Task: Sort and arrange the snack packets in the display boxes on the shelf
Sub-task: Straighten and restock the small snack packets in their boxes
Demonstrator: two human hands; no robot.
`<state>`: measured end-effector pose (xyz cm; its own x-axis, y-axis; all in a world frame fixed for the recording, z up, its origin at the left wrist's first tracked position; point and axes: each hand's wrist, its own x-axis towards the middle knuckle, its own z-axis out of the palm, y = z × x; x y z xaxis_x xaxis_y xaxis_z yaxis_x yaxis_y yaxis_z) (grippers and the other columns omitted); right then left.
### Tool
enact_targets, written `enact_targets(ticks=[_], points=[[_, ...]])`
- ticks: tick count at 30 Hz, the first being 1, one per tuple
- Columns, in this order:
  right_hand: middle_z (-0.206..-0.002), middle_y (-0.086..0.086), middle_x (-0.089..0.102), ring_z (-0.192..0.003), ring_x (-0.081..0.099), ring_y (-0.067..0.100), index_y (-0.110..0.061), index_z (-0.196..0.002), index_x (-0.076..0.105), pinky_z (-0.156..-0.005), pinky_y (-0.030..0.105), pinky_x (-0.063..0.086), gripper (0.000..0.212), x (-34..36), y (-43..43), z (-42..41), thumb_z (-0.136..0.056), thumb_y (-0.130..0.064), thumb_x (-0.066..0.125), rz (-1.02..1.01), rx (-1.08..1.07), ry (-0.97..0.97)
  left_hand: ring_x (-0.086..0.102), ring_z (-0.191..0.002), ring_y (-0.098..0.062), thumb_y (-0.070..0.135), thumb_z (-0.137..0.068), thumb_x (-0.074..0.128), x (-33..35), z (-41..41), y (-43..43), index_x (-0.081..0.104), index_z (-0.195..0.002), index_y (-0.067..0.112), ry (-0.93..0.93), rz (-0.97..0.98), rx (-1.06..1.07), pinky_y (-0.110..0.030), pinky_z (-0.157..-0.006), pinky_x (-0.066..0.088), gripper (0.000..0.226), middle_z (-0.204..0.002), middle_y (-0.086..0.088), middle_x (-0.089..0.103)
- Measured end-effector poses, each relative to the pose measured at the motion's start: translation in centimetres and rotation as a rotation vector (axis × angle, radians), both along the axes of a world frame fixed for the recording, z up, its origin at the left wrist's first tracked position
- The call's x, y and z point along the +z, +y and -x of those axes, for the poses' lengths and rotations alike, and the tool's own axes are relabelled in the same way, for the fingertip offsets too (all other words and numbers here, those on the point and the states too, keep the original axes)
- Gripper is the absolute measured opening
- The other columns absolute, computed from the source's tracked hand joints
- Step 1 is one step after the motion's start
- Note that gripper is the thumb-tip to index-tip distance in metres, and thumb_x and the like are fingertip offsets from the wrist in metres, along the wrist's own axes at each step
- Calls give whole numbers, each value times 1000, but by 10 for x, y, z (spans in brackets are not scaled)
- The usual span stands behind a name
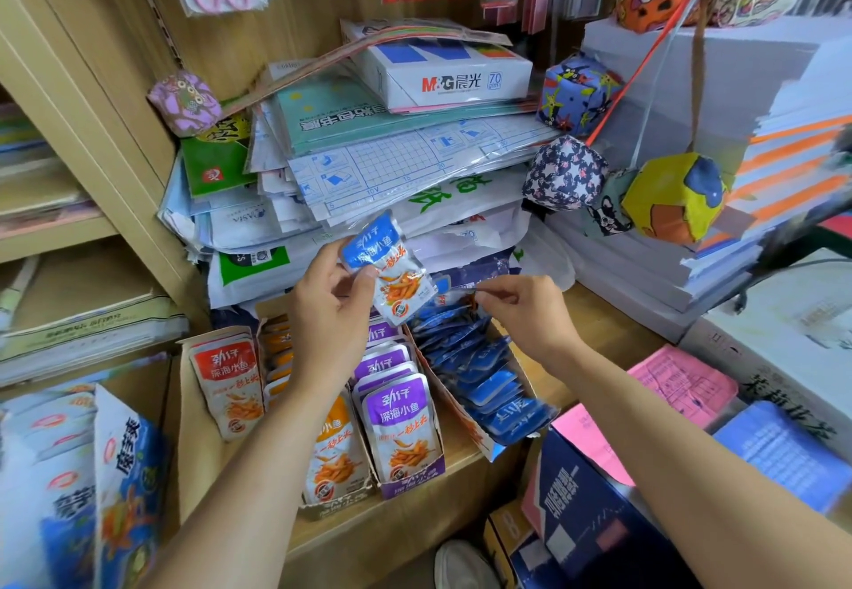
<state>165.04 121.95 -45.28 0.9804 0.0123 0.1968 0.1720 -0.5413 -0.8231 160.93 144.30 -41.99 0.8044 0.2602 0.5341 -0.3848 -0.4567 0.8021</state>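
Note:
My left hand [329, 312] holds up a blue and white snack packet [389, 266] between thumb and fingers, above the display boxes. My right hand [525, 312] pinches the edge of another blue packet [461, 286] at the back of the blue display box [479, 438], which holds several blue packets [484, 372] lying in a row. To its left stands a purple box [415, 480] with upright purple packets [399, 418], then an orange packet [334, 450] row, then red packets [228, 381] in a cardboard box.
A tall pile of wrapped paper and book covers [382, 160] rises right behind the boxes. Fabric balls [565, 171] hang at right beside white paper reams [682, 81]. Pink sheets [677, 385] and a dark blue carton [585, 510] lie lower right. A large snack bag [124, 473] stands lower left.

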Motion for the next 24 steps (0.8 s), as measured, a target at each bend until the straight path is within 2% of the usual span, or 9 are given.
enact_targets(ticks=[2,4,7,10,14,16,18,19,24], points=[[-83,-4,74,-68,61,3,-16,-102,78,-65,24,49,13,-4,0,-1,-92,-18,69,-37,-26,17,68,-78,0,11,-97,63,0,0,0,62,-125,16,-3,-21,9,-17,-63,52,28,-90,12,71],[-83,-1,73,-67,64,10,-13,-98,77,-61,26,52,11,-4,-3,0,-94,-15,67,-105,-96,10,69,-79,-5,14,-98,64,-1,0,0,62,-126,18,-14,-26,26,-28,-67,57,29,-89,12,71],[-90,7,71,-65,71,16,-8,-97,70,-56,24,57,14,1,-10,3,-100,-15,59,-368,-270,12,71,-86,-7,16,-99,63,0,-1,-3,61,-122,26,-48,10,19,-36,-71,60,26,-94,12,72],[-96,7,71,-68,74,12,-8,-99,65,-63,36,63,12,1,-16,7,-101,-15,56,-538,-362,69,71,-88,-4,14,-98,64,-1,-5,-8,63,-120,22,-62,-58,17,-35,-74,60,24,-96,17,71],[-100,8,71,-76,75,15,-9,-111,62,-68,35,63,13,-3,-21,13,-100,-7,55,-663,-333,127,71,-84,-5,17,-98,63,-12,-16,-9,61,-118,33,47,-229,-90,-42,-70,61,26,-94,9,74],[-103,6,70,-82,74,19,-16,-122,59,-70,34,62,26,-4,-23,16,-100,-3,53,-698,-299,153,70,-78,-4,22,-100,60,-17,-18,-10,58,-123,39,142,-371,-123,-35,-64,60,29,-95,4,75],[-108,8,69,-90,73,22,-13,-129,58,-69,31,62,32,-6,-24,17,-100,-1,53,-719,-275,174,60,-61,-1,26,-102,55,-18,-17,-11,56,-131,43,211,-543,-116,-23,-54,48,33,-92,4,75],[-110,9,68,-92,73,22,-10,-128,59,-68,30,61,31,-6,-25,17,-100,0,53,-725,-268,184,56,-57,-1,28,-102,53,-15,-17,-11,54,-134,44,233,-587,-124,-23,-54,45,35,-92,6,74],[-112,9,68,-93,73,23,-11,-125,58,-64,29,61,31,-7,-27,19,-98,4,53,-718,-243,213,70,-80,-1,52,-91,51,-3,-14,-15,60,-114,43,299,-487,-206,-36,-75,59,27,-92,19,74]])
